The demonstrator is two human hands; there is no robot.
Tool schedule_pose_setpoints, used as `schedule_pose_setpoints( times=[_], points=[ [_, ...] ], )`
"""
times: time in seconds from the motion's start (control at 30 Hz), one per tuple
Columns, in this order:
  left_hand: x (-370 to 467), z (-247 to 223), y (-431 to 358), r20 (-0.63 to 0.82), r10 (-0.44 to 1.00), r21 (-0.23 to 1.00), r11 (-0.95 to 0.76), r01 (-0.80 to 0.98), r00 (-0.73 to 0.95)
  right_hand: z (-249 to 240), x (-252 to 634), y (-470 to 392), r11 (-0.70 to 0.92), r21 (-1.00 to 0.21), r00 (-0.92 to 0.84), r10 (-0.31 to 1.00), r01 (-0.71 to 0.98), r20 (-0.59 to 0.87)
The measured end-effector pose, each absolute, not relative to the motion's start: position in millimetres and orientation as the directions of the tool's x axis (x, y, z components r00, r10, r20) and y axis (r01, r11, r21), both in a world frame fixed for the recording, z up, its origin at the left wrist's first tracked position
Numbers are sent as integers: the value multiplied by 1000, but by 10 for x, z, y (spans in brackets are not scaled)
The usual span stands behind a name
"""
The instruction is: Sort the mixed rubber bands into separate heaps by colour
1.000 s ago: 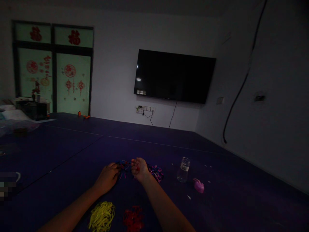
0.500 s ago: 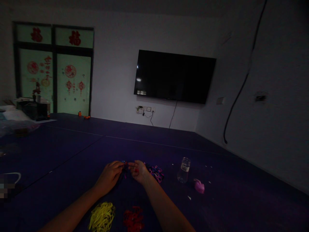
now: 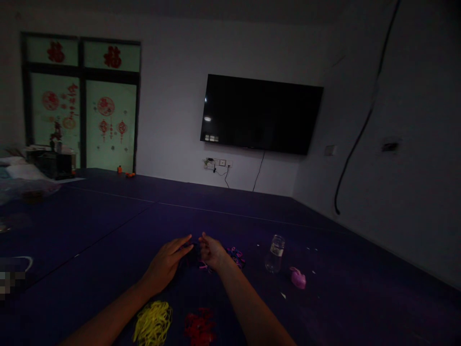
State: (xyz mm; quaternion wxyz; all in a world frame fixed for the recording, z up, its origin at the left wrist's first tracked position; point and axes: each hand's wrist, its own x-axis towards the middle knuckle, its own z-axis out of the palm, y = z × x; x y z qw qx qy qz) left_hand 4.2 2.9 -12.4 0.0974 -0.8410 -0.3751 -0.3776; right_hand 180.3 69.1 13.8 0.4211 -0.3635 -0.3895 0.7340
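My left hand (image 3: 166, 264) hovers over the purple surface with its fingers stretched out and apart. Close to its right is my right hand (image 3: 212, 252), its fingers curled in towards the palm; whatever they hold is hidden. Beneath and beyond the right hand spreads a pile of mixed pink, blue and dark bands (image 3: 236, 257), partly covered by it. Nearer to me, between my forearms, lie a heap of yellow bands (image 3: 153, 323) and a heap of red bands (image 3: 200, 327).
Right of my hands stand a clear glass jar (image 3: 275, 254) and a small pink pouch-like thing (image 3: 298, 278), with white scraps around them. Plastic bags (image 3: 27, 190) lie at the far left. A television (image 3: 261, 114) hangs on the wall above the purple tabletop (image 3: 201, 218).
My hands have come apart at the fingertips. The left fingers have spread, and the right hand has turned and curled, hiding the red bit seen in its palm before.
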Motion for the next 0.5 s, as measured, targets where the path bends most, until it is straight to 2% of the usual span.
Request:
schedule_pose_setpoints(
  times=[0.1, 0.2, 0.37, 0.5],
  points=[
    [59, -90, 11, 715, 578, 162, -684, 711, 393, 192, 1950, 725, -208, -968, -212, 961, -141, -175],
    [72, -60, 1, 681, 613, 176, -669, 722, 401, 231, 2065, 742, -56, -993, -101, 993, 107, -67],
    [47, -45, 32, 621, 701, 211, -581, 786, 351, 230, 2105, 728, 110, -877, -50, 994, 468, 98],
    [21, -53, 62, 629, 738, 271, -503, 820, 245, 187, 2057, 711, 149, -786, -23, 985, 600, 169]
  ],
)
